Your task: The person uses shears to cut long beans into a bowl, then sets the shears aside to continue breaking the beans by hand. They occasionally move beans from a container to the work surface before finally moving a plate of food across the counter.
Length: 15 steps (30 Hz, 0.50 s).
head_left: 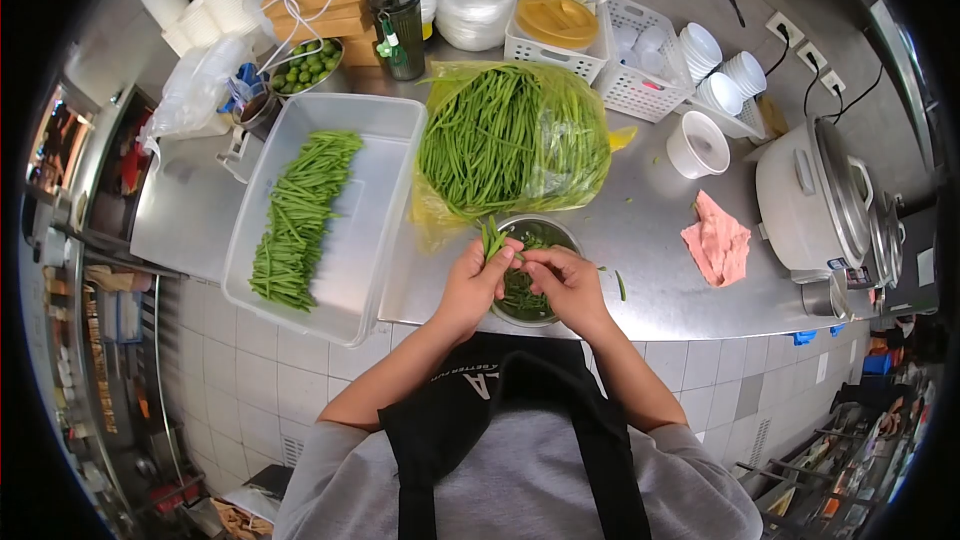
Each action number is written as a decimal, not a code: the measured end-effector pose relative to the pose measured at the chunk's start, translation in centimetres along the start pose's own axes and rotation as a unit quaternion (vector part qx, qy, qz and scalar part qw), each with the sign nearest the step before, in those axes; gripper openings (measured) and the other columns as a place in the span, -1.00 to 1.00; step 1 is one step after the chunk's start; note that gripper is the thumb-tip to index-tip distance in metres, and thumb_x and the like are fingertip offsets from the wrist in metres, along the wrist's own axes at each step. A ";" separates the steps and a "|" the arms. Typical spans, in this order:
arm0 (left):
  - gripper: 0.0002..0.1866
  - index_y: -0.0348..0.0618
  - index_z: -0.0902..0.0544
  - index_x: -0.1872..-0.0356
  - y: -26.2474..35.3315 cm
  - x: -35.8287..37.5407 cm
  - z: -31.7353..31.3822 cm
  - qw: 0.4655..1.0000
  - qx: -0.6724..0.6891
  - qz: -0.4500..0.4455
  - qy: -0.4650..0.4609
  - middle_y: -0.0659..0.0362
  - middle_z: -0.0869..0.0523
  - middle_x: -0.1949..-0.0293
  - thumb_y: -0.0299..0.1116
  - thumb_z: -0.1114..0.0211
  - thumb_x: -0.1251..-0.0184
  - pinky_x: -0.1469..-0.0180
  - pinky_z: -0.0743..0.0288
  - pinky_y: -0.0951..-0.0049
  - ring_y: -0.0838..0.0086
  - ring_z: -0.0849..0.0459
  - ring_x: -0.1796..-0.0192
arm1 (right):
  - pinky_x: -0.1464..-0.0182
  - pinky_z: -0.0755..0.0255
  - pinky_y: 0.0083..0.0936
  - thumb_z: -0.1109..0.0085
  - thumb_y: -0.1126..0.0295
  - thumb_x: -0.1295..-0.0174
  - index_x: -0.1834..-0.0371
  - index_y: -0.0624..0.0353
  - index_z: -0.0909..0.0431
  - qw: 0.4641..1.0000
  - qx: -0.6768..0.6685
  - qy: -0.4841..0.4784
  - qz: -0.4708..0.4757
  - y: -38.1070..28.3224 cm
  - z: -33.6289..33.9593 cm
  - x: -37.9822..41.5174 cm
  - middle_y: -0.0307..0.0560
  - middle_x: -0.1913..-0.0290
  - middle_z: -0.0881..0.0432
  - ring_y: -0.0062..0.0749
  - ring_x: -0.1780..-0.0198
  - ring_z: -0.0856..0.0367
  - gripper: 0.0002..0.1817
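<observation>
My left hand is closed around a few green beans, whose ends stick up past the fingers. Close beside it, my right hand pinches with thumb and fingertips at the beans' ends; what exactly lies in that pinch is hidden. Both hands are over a round metal bowl with green bean pieces in it. Behind the bowl, a yellow plastic bag lies open, full of long green beans. To the left, a clear plastic tub holds a row of green beans laid side by side.
A pink cloth and a white plastic tub sit on the metal counter to the right, before a large rice cooker. At the back are white baskets, a lidded dark cup and a bowl of green limes.
</observation>
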<state>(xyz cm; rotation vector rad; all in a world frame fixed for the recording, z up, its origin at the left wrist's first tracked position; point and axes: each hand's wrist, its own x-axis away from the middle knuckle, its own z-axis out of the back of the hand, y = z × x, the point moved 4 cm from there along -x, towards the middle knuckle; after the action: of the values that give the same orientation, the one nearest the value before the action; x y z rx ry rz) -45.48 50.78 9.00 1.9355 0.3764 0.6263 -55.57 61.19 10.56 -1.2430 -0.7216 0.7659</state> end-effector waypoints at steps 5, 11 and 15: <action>-0.78 -0.22 -0.50 0.07 -0.2 0.1 -0.1 1.000 0.012 0.003 -0.002 0.24 -0.59 0.35 -0.31 -0.08 -0.41 0.44 -0.30 0.68 0.70 -0.36 0.52 | 0.38 -0.40 -0.73 -0.08 0.54 -0.25 0.23 0.32 -0.55 0.996 0.059 0.014 0.065 0.4 -0.2 -0.1 -0.22 0.32 -0.54 -0.67 0.44 -0.49 -0.90; -0.79 -0.20 -0.53 0.09 -0.1 0.2 -0.5 0.999 -0.031 0.016 -0.011 0.28 -0.57 0.42 -0.32 -0.12 -0.39 0.42 -0.30 0.69 0.70 -0.38 0.50 | 0.44 -0.36 -0.71 -0.12 0.52 -0.20 0.34 0.30 -0.53 0.995 -0.069 0.030 -0.071 1.3 -0.2 0.2 -0.23 0.43 -0.54 -0.68 0.47 -0.47 -0.94; -0.81 -0.20 -0.53 0.11 0.7 0.9 -0.8 0.935 -0.266 -0.234 -0.019 0.28 -0.54 0.40 -0.34 -0.15 -0.36 0.41 -0.31 0.69 0.69 -0.40 0.48 | 0.47 -0.35 -0.65 -0.13 0.52 -0.15 0.37 0.28 -0.52 0.989 -0.041 0.057 -0.132 2.9 0.4 -0.3 -0.18 0.52 -0.52 -0.57 0.51 -0.48 -0.95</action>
<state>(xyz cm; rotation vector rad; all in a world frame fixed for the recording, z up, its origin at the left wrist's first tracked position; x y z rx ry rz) -45.28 51.55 10.14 1.2747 0.5578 0.3280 -56.39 61.57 7.78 -1.2253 -0.8116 0.4487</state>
